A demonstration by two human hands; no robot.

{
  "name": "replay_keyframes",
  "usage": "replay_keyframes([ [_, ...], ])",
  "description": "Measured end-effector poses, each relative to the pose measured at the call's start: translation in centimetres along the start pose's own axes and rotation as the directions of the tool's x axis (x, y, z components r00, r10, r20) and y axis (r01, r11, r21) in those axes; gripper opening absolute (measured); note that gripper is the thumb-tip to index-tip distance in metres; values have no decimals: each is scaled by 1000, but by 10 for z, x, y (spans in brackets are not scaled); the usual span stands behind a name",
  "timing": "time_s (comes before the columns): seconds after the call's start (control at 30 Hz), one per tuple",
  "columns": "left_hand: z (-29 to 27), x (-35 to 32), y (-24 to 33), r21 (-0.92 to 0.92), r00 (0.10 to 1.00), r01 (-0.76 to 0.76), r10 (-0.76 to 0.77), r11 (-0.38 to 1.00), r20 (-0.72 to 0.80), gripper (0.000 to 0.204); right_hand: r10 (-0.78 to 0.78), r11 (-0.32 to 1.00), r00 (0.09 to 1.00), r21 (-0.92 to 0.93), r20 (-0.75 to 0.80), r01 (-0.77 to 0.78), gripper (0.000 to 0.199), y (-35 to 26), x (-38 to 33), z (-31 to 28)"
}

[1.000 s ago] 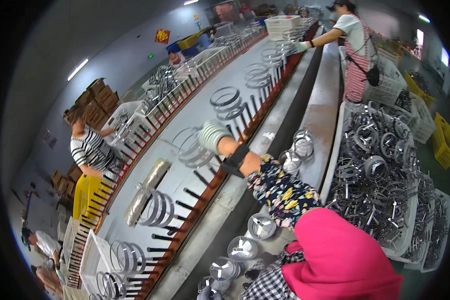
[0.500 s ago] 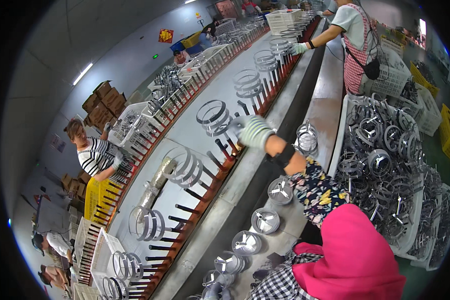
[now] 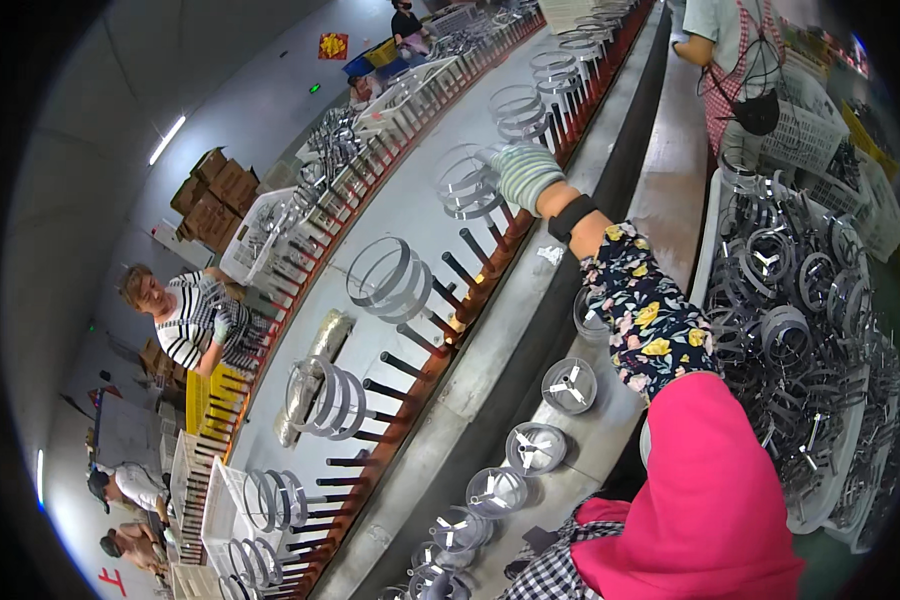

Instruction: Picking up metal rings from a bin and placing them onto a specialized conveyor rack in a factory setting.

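Note:
My right hand (image 3: 526, 178), in a green-and-white striped glove, reaches far over the conveyor. Its fingers curl at the right rim of a ring-shaped metal frame (image 3: 454, 194), partly hidden by the glove. A black band circles the wrist, above a floral sleeve. Nearer along the line, another ring frame (image 3: 390, 282) stands beside the dark upright rods. Below my arm, round metal frames with three-spoked hubs (image 3: 570, 386) sit in a row on the metal ledge. At the lower edge, a grey glove-like shape (image 3: 440, 588) may be my left hand; its fingers are unclear.
Dark rods (image 3: 384, 391) line the conveyor's rust-red edge (image 3: 395, 420). A wrapped bundle (image 3: 315, 375) lies on the conveyor. To my right, a large white crate (image 3: 715, 235) overflows with metal frames. One co-worker (image 3: 725, 60) stands beyond it; another (image 3: 185, 320) works across the line.
My right hand has moved farther up the line, from beside one ring frame to the rim of another. The view has shifted, and the far co-worker's hand has drawn back from the rings.

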State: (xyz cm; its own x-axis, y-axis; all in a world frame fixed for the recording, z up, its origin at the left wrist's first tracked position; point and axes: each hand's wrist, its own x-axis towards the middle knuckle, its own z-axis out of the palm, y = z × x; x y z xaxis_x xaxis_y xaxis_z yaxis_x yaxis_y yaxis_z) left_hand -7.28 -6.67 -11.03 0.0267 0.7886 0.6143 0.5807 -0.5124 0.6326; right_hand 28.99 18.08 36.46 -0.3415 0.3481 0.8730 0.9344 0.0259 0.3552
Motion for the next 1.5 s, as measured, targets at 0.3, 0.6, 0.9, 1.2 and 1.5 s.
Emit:
replay_keyframes([
  [0.3,1,-13,-12,75,993,95,-100,993,56,33,-333,923,940,-231,-78,308,21,-18,-25,-37],
  [0.6,10,6,21,12,997,43,-43,999,71,32,-87,995,988,-34,125,92,30,-19,-27,-79],
  [0.9,8,2,20,-27,994,49,-46,998,95,32,-7,963,993,-266,122,39,21,19,-11,-52],
  [1.2,12,-11,11,3,996,83,-83,997,44,28,-129,946,980,-278,150,167,16,-38,-9,-16],
  [1.5,24,-17,-11,-112,971,235,-227,966,80,25,-327,921,937,-178,124,345,16,-88,-21,-25],
])
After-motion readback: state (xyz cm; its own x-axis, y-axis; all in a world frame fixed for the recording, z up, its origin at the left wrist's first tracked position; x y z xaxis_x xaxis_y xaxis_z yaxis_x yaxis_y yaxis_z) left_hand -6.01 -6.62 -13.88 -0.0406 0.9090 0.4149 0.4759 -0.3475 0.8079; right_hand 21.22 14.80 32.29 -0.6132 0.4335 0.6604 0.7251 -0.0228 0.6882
